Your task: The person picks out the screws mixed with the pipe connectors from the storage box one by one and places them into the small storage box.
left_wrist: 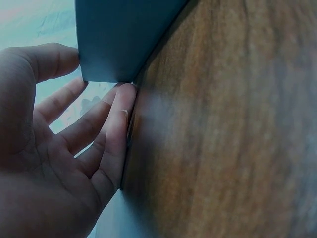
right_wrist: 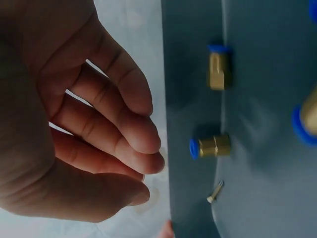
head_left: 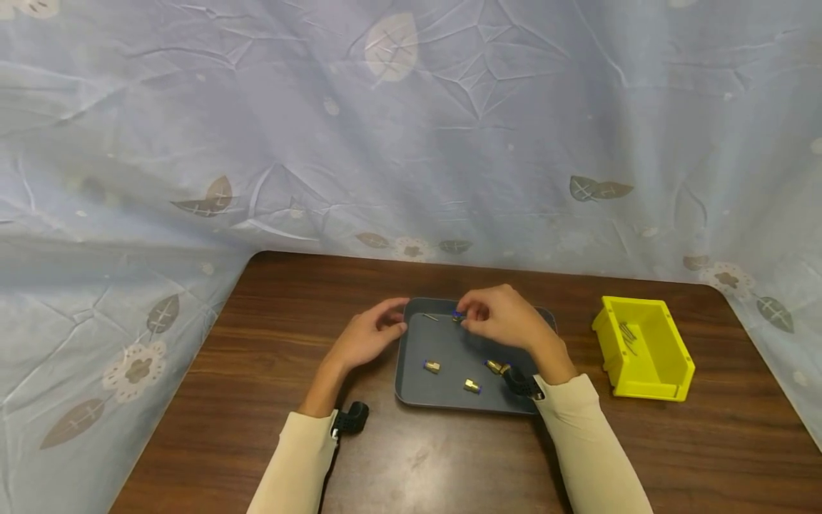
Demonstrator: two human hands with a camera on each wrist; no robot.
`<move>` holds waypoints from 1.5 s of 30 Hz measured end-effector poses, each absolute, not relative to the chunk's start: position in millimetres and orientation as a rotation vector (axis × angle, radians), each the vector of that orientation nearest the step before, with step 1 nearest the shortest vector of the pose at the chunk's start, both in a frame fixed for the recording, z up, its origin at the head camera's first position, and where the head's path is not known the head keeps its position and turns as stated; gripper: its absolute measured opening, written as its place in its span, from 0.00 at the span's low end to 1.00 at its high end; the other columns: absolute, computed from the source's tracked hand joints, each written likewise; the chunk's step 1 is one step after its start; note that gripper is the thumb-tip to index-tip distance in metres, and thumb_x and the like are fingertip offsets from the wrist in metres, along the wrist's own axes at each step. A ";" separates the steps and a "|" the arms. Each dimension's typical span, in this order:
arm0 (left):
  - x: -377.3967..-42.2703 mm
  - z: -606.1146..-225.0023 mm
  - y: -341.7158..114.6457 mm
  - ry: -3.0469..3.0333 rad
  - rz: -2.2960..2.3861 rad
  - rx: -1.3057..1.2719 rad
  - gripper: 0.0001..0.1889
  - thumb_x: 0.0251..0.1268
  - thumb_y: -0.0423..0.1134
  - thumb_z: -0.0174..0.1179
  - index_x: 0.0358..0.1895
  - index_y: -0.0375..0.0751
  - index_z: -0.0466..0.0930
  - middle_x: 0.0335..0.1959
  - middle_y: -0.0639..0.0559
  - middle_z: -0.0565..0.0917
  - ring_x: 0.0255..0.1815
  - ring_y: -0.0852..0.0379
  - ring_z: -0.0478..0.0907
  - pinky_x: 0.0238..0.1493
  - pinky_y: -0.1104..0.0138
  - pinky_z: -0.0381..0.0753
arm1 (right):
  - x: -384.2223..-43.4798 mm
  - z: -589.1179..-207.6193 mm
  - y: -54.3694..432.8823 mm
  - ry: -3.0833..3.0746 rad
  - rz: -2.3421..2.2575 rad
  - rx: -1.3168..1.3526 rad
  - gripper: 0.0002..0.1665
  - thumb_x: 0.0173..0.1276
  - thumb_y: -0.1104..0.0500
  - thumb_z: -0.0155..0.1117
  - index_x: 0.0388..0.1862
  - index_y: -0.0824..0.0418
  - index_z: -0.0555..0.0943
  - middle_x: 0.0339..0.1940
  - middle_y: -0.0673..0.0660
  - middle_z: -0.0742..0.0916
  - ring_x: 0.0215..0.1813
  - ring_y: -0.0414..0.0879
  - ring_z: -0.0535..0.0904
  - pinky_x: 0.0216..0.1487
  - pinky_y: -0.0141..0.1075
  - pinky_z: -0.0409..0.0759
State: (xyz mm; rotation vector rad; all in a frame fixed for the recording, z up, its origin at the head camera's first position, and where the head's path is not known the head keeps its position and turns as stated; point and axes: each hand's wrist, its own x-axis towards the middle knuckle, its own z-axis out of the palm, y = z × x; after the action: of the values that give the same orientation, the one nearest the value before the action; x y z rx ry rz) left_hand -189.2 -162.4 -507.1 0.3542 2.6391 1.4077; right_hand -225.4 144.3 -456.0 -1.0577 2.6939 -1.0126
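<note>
My left hand (head_left: 367, 335) is at the left side of a grey tray (head_left: 417, 396). In the left wrist view its thumb and fingertips touch the tray's corner (left_wrist: 119, 39), other fingers resting low by the wooden table. Over the tray's far part is my right hand (head_left: 507, 318), fingers loosely bent with nothing between them in the right wrist view. Nearest to it are two brass fittings with blue collars (right_wrist: 218, 69) and a small screw (right_wrist: 216, 191). More brass fittings (head_left: 432, 366) lie around the tray's near half, some partly hidden by the right wrist camera.
A yellow bin (head_left: 671, 346) with several screws (head_left: 628, 335) in it stands right of the tray. The brown wooden table (head_left: 257, 400) ends at a pale leaf-patterned curtain (head_left: 385, 143) behind. Black cameras (head_left: 352, 417) are strapped to both wrists.
</note>
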 end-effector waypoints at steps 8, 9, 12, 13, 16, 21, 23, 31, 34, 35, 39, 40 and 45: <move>-190.2 -508.5 -161.6 2.635 1.400 0.337 0.28 0.80 0.43 0.65 0.79 0.51 0.78 0.58 0.48 0.91 0.45 0.55 0.85 0.53 0.53 0.81 | -230.9 -465.7 112.6 2.713 -0.969 -1.038 0.12 0.69 0.63 0.79 0.49 0.66 0.91 0.28 0.44 0.87 0.28 0.36 0.80 0.37 0.39 0.82; -190.4 -508.5 -161.4 2.636 1.399 0.339 0.28 0.79 0.43 0.65 0.79 0.51 0.78 0.58 0.47 0.91 0.45 0.55 0.85 0.53 0.53 0.81 | -231.9 -468.1 109.2 2.728 -0.955 -1.026 0.12 0.69 0.62 0.79 0.49 0.65 0.91 0.27 0.44 0.88 0.28 0.35 0.80 0.38 0.40 0.82; -190.9 -507.9 -161.2 2.635 1.405 0.339 0.28 0.79 0.42 0.65 0.79 0.50 0.78 0.58 0.47 0.91 0.45 0.54 0.85 0.53 0.53 0.81 | -234.1 -474.7 99.9 2.781 -0.906 -0.978 0.12 0.68 0.61 0.80 0.48 0.64 0.92 0.26 0.44 0.88 0.27 0.35 0.81 0.38 0.40 0.84; -191.0 -507.6 -161.2 2.635 1.406 0.340 0.28 0.79 0.42 0.65 0.79 0.50 0.78 0.58 0.47 0.91 0.46 0.53 0.86 0.53 0.53 0.81 | -235.0 -477.1 97.3 2.801 -0.887 -0.962 0.12 0.67 0.60 0.80 0.47 0.63 0.93 0.26 0.44 0.89 0.27 0.34 0.81 0.38 0.40 0.84; -190.8 -506.5 -160.8 2.631 1.409 0.337 0.28 0.79 0.42 0.65 0.79 0.50 0.78 0.58 0.47 0.91 0.47 0.53 0.86 0.54 0.52 0.81 | -236.9 -483.1 90.9 2.852 -0.827 -0.916 0.11 0.67 0.60 0.80 0.46 0.62 0.94 0.25 0.45 0.89 0.26 0.35 0.81 0.36 0.40 0.84; -190.1 -505.4 -160.2 2.628 1.408 0.333 0.27 0.80 0.43 0.65 0.79 0.51 0.78 0.58 0.47 0.91 0.45 0.54 0.85 0.51 0.54 0.81 | -238.8 -488.2 83.4 2.898 -0.713 -0.845 0.10 0.69 0.58 0.80 0.47 0.60 0.95 0.26 0.47 0.90 0.26 0.37 0.82 0.34 0.40 0.83; -189.8 -504.9 -160.1 2.629 1.410 0.329 0.27 0.80 0.43 0.65 0.79 0.51 0.78 0.58 0.47 0.91 0.44 0.55 0.85 0.50 0.54 0.81 | -239.0 -488.2 80.7 2.914 -0.675 -0.811 0.10 0.70 0.57 0.81 0.48 0.58 0.95 0.28 0.47 0.91 0.28 0.38 0.83 0.36 0.41 0.84; -189.2 -507.0 -160.1 2.623 1.418 0.317 0.27 0.80 0.42 0.66 0.79 0.52 0.78 0.57 0.48 0.91 0.42 0.56 0.84 0.47 0.57 0.80 | -237.4 -488.5 73.4 2.961 -0.534 -0.744 0.06 0.71 0.53 0.81 0.43 0.52 0.97 0.37 0.48 0.94 0.38 0.49 0.90 0.41 0.49 0.87; -189.0 -507.7 -160.2 2.624 1.420 0.317 0.27 0.80 0.42 0.66 0.78 0.51 0.79 0.57 0.48 0.91 0.41 0.56 0.84 0.46 0.57 0.80 | -237.0 -488.8 71.6 2.968 -0.503 -0.750 0.04 0.71 0.54 0.81 0.40 0.51 0.97 0.37 0.48 0.94 0.37 0.50 0.89 0.39 0.49 0.87; -188.9 -507.6 -160.1 2.626 1.421 0.318 0.27 0.80 0.42 0.66 0.78 0.51 0.79 0.57 0.47 0.91 0.41 0.56 0.84 0.46 0.57 0.80 | -237.1 -488.7 71.0 2.969 -0.497 -0.756 0.03 0.71 0.54 0.81 0.40 0.51 0.96 0.36 0.48 0.94 0.37 0.49 0.89 0.39 0.49 0.87; -188.8 -506.6 -160.3 2.626 1.432 0.325 0.27 0.79 0.41 0.66 0.78 0.51 0.79 0.57 0.47 0.91 0.40 0.56 0.84 0.46 0.58 0.80 | -237.4 -487.9 70.0 2.972 -0.474 -0.796 0.02 0.71 0.56 0.80 0.36 0.51 0.96 0.33 0.47 0.92 0.32 0.46 0.85 0.36 0.48 0.86; -188.8 -506.3 -160.4 2.626 1.434 0.329 0.27 0.79 0.41 0.66 0.78 0.51 0.79 0.57 0.47 0.91 0.40 0.56 0.84 0.46 0.58 0.80 | -237.5 -487.6 69.9 2.973 -0.468 -0.809 0.02 0.70 0.57 0.80 0.35 0.51 0.95 0.32 0.46 0.92 0.31 0.45 0.84 0.35 0.48 0.85; -188.4 -504.0 -161.0 2.632 1.432 0.346 0.27 0.79 0.41 0.66 0.78 0.50 0.79 0.57 0.46 0.91 0.40 0.56 0.84 0.46 0.57 0.80 | -237.7 -486.4 70.0 2.963 -0.429 -0.859 0.08 0.66 0.59 0.79 0.27 0.49 0.91 0.26 0.44 0.87 0.27 0.44 0.79 0.31 0.46 0.82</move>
State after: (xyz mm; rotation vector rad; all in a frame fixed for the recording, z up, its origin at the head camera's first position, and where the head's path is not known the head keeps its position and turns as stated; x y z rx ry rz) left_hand -188.4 -161.0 -504.0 0.3456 2.6322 1.4323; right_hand -237.7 70.0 -486.4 -0.8593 2.9628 -0.4294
